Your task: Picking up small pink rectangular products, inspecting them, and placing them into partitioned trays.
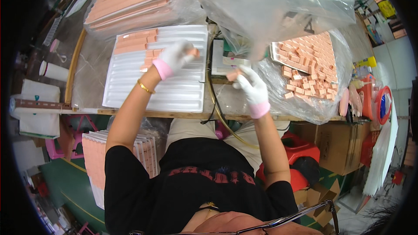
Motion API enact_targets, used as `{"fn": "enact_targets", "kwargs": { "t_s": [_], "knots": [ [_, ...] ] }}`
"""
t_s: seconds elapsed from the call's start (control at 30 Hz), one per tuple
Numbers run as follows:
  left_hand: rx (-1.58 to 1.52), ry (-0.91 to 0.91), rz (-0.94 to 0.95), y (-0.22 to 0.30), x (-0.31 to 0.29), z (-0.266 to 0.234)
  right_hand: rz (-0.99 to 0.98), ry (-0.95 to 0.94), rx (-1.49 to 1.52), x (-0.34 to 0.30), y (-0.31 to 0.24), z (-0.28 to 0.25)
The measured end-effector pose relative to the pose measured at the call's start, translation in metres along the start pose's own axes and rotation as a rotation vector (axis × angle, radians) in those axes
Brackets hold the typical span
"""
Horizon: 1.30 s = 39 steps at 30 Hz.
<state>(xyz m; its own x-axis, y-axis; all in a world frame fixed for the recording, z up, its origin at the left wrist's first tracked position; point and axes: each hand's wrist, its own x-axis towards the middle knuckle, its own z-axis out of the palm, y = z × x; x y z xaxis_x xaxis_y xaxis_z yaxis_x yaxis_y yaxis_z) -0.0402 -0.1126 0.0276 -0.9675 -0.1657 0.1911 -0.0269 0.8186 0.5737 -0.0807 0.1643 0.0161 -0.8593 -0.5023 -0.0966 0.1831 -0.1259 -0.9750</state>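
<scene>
My left hand [173, 57], in a white glove with a pink cuff, is above a white ribbed tray [156, 91] and pinches a small peach-coloured block [193, 52]. Rows of peach pieces [130, 41] lie in the tray's far left grooves, with a few more beside my wrist. To the right, my gloved right hand [253, 88] grips another peach block [233, 75] between thumb and fingers, over the gap between tray and pile. A loose pile of hollow peach blocks [311, 86] lies on clear plastic, next to a tray of tightly packed ones [320, 45].
Plastic-wrapped stacked trays [130, 2] stand far left. A large clear bag [278, 4] hangs over the back. Between the trays are a small green-and-white device [230, 58] and a hose [213, 93]. More filled trays [93, 156] stand below the table, and a red stool [300, 148] is on the right.
</scene>
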Motion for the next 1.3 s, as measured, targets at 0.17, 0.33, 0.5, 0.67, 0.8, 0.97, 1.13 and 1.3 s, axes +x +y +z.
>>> {"fn": "enact_targets", "kwargs": {
  "t_s": [0.17,0.33,0.5,0.67,0.8,0.97,1.13,1.3],
  "knots": [
    [-0.637,-0.240,-0.098,0.045,-0.030,0.036,-0.005,-0.019,0.002,0.013,0.006,0.021],
    [-0.950,-0.297,-0.270,0.055,-0.034,0.055,-0.685,0.039,-0.699,0.011,0.005,0.010],
    [-1.128,-0.232,-0.193,0.067,-0.037,0.074,-0.233,0.001,-0.282,0.001,0.012,0.008],
    [-0.617,-0.475,-0.230,0.039,-0.033,0.046,-0.504,0.146,-0.849,0.023,0.007,0.005],
    [0.522,-0.078,-0.010,-0.001,-0.010,0.008,-0.544,0.280,-1.028,0.065,-0.009,-0.004],
    [0.685,-0.152,-0.025,-0.047,-0.023,-0.005,-0.525,0.239,-0.918,0.074,0.005,-0.001],
    [0.603,-0.130,-0.008,-0.039,-0.014,-0.012,-0.650,0.450,-1.185,0.064,-0.002,-0.094],
    [0.017,0.046,-0.168,-0.010,-0.018,-0.010,-0.263,0.383,-1.914,0.046,-0.019,-0.145]
  ]
}}
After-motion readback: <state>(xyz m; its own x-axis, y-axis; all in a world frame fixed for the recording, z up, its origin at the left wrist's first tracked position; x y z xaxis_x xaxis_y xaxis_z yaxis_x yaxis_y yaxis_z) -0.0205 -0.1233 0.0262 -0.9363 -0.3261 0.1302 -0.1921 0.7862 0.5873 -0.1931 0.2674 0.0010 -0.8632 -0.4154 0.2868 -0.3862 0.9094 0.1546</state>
